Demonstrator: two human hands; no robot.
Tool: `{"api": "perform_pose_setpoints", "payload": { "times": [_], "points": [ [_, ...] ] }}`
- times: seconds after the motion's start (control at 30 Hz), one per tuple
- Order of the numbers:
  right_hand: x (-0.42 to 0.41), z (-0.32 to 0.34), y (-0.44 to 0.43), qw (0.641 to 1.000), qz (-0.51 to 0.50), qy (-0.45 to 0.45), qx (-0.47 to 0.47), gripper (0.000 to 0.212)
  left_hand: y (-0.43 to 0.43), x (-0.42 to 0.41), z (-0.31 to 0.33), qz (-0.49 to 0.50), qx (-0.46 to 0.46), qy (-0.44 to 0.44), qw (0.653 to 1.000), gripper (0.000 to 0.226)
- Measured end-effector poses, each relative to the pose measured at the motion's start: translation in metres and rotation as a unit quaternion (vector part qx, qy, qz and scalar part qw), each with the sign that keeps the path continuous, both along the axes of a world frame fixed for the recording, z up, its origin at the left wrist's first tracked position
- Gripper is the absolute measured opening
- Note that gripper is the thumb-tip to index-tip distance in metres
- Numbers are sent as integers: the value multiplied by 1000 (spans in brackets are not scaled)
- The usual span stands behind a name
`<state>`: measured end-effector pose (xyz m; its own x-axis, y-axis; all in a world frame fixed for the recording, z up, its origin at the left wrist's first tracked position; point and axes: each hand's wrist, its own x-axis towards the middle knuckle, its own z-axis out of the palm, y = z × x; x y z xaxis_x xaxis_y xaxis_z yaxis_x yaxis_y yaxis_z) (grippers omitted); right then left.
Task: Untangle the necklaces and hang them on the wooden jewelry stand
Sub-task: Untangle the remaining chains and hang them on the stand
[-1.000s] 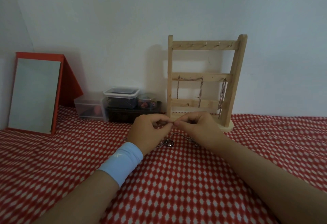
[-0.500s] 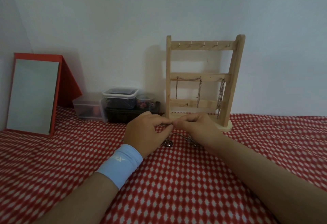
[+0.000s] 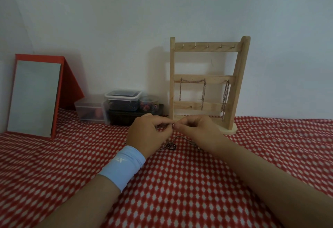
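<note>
Silvery necklace tangle (image 3: 171,145) lies mostly hidden beneath your left hand (image 3: 149,134) and right hand (image 3: 198,131), whose fingertips meet, pinching its chain.

Forearms enter from the bottom edge; left grip (image 3: 149,134) and right grip (image 3: 196,130) meet at frame centre, curled fingertips pinching the necklace (image 3: 172,146)

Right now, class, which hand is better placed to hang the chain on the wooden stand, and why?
Probably the right hand: it pinches the chain directly before the stand; the left hand sits further left.
</note>
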<state>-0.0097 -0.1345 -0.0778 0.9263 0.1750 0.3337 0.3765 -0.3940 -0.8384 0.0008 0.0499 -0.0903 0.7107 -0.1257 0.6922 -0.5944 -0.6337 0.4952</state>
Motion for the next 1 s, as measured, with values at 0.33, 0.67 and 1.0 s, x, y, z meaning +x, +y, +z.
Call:
{"api": "perform_pose_setpoints", "payload": {
  "times": [0.33, 0.67, 1.0],
  "points": [
    [0, 0, 2, 976, -101, -121, -150, 11, -4, 1, 1, -54, -39, 132, 989, 13],
    [-5, 29, -19, 953, 37, 70, -294, 35, 25, -14, 58, -299, 75, 545, 780, 25],
    [13, -10, -2, 880, 27, -112, -461, 41, 10, 7, 14, -68, 138, 288, 945, 27]
  ]
}}
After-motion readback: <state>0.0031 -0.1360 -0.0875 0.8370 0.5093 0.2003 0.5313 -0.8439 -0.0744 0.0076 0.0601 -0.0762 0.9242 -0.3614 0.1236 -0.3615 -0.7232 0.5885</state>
